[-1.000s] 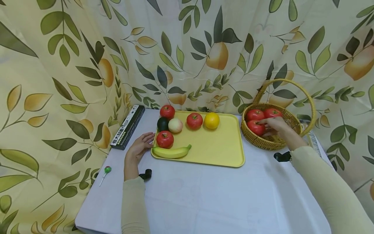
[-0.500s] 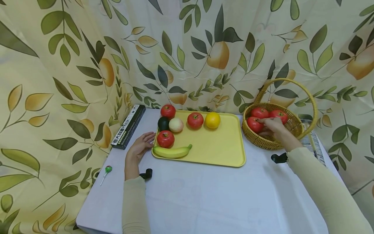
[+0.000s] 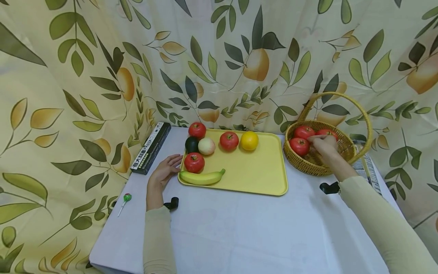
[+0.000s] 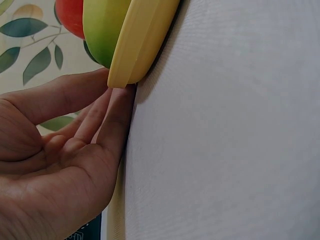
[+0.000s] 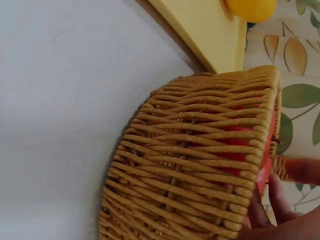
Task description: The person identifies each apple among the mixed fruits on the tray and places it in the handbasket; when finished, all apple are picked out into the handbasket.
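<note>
wicker basket (image 5: 185,160): red fruit (image 5: 264,174) within | right hand (image 5: 295,227): at rim | yellow tray (image 5: 200,30): near basket

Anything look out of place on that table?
Nothing looks spilled. The lollipop seems odd: it lies alone near the left edge of the table, while fruit sits on the tray or in the basket.

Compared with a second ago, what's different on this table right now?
Inside the basket, the left rear apple and right rear apple have shifted right; the front apple has slid slightly backward. The right hand, whose fingertips overlapped the front apple, has drawn back to its right edge; whether they touch is unclear. Basket, tray, its fruit and the left hand stayed put.
</note>
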`<state>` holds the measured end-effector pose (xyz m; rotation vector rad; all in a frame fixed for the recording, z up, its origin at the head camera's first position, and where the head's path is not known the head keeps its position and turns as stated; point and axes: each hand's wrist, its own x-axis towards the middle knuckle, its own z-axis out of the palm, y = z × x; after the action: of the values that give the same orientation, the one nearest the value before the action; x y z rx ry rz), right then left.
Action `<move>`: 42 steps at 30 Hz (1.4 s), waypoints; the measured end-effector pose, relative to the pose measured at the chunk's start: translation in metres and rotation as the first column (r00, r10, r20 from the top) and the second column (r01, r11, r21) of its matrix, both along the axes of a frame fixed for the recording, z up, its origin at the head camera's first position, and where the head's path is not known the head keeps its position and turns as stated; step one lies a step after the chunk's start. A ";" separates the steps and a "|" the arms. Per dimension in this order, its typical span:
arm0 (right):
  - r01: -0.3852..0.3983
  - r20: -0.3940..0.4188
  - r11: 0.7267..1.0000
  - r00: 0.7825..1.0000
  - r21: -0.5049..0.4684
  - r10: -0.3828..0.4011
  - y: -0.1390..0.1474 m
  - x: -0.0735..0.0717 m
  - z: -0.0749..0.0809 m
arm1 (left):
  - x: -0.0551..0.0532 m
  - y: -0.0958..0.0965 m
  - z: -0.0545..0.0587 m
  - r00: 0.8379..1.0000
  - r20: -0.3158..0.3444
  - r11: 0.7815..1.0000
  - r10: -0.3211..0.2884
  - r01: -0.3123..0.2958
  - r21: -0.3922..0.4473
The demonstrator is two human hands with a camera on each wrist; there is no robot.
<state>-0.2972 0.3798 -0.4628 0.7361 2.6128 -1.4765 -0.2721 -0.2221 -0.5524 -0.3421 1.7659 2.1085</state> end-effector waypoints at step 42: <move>-0.336 -0.147 0.924 0.939 -0.182 0.312 -0.101 -0.002 0.039 | 0.002 0.001 0.000 0.998 -0.066 0.999 -0.012 0.014 0.030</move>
<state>-0.2993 0.2784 -0.4240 0.1894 2.4515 -1.6864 -0.2700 -0.2212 -0.5521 -0.2547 1.7655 2.1587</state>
